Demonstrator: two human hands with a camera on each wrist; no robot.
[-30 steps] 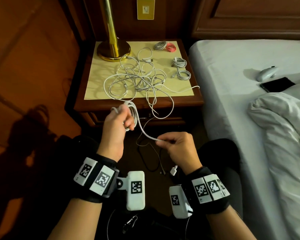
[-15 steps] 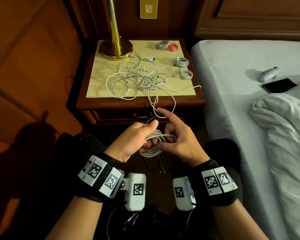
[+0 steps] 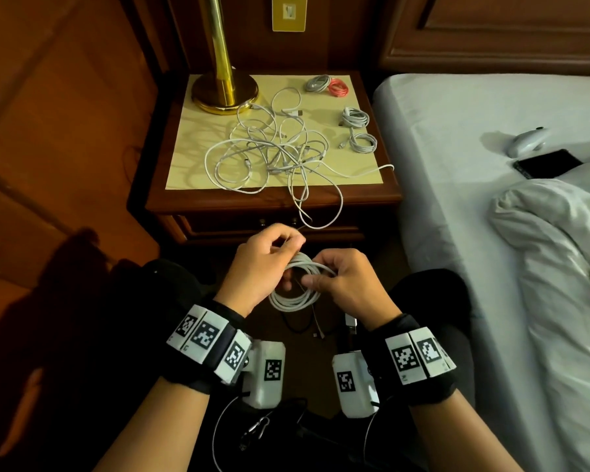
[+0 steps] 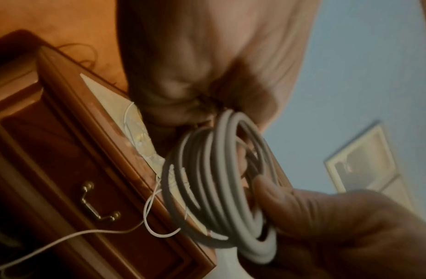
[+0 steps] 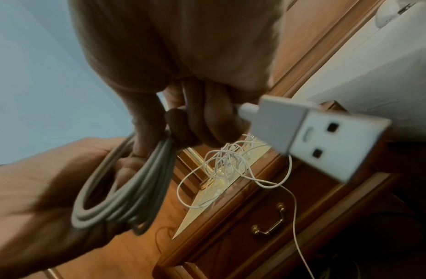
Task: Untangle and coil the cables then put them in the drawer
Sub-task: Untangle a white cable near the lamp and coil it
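A white cable coil [image 3: 298,286] [image 4: 219,188] [image 5: 126,190] hangs between both hands, in front of the closed drawer [image 3: 273,223] of the nightstand. My left hand [image 3: 263,264] pinches the coil's upper left side. My right hand [image 3: 338,281] grips its right side, fingers curled round the strands. The cable's USB plug [image 5: 312,136] sticks out below the right hand. A tangle of white cables [image 3: 273,155] lies on the nightstand top, one loop drooping over the front edge [image 3: 321,212].
Small coiled cables lie at the back right of the nightstand: grey [image 3: 317,84], red [image 3: 338,88], two white [image 3: 355,118] [image 3: 365,143]. A brass lamp [image 3: 223,86] stands back left. The bed [image 3: 491,199] on the right holds a phone [image 3: 547,163] and a mouse [image 3: 527,142].
The hands came together and lower. The loose stretch of cable that ran between them is now wound into the coil, which both hands hold.
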